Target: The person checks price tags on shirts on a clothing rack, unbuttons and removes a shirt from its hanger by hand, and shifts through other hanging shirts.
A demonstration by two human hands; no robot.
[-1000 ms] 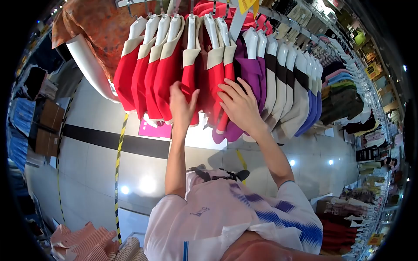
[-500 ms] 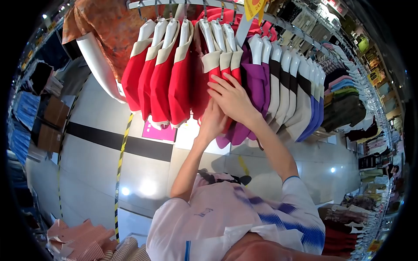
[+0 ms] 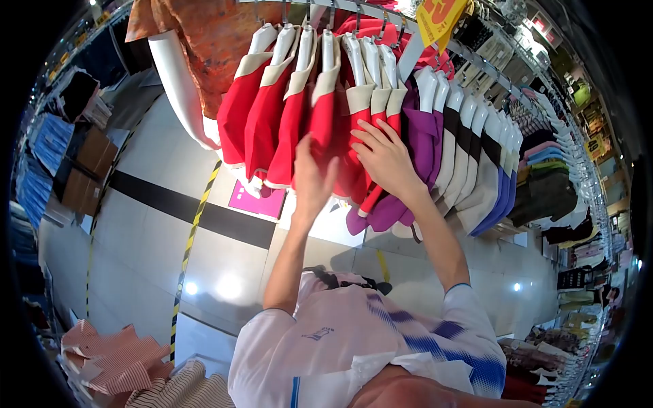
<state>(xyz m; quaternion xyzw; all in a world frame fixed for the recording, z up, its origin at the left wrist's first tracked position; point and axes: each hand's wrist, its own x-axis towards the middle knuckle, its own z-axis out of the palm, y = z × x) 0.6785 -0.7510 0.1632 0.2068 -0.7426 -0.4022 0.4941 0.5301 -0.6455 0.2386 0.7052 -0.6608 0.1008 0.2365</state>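
Several red garments with cream collars [image 3: 292, 129] hang on white hangers from a rail [image 3: 360, 8]. My left hand [image 3: 313, 173] is at the lower front of the red garments, slightly blurred, its thumb apart from the fingers and nothing visible in it. My right hand [image 3: 384, 153] rests against the rightmost red garments, fingers spread, beside the purple garment [image 3: 422, 139]. Right of that hang cream and black garments [image 3: 452, 143] and blue-edged ones [image 3: 500, 197].
A mannequin in an orange patterned top [image 3: 197, 61] stands at the left of the rail. A yellow price sign [image 3: 439, 20] hangs above. Folded striped clothes [image 3: 115, 360] lie lower left. Taped lines [image 3: 197, 224] cross the floor.
My left hand first moved right to beside my right hand, then back left. Another red garment now hangs close to the right-hand group, and the view has shifted.
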